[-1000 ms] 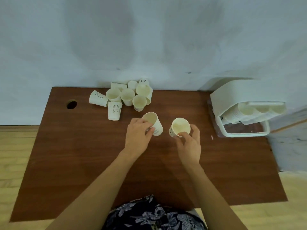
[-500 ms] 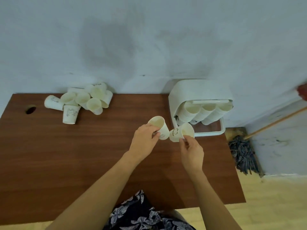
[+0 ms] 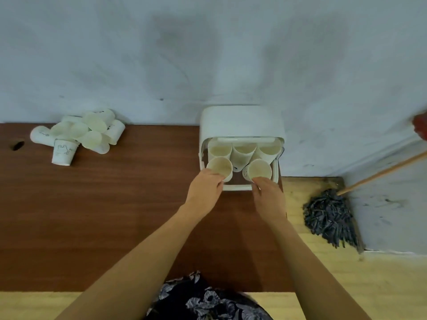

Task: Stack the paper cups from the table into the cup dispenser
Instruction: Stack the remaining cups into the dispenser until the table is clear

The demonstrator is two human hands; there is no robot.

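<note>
Cups [image 3: 219, 166] in both hands [image 3: 204, 189], arms outstretched

Soft even light, slight blur, wide-angle edge distortion

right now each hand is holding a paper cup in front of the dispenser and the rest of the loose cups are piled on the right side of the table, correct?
Not quite. The head view shows the pile of loose cups at the table's far left, not right. The rest holds: the left hand and right hand each hold a paper cup in front of the dispenser.
</note>
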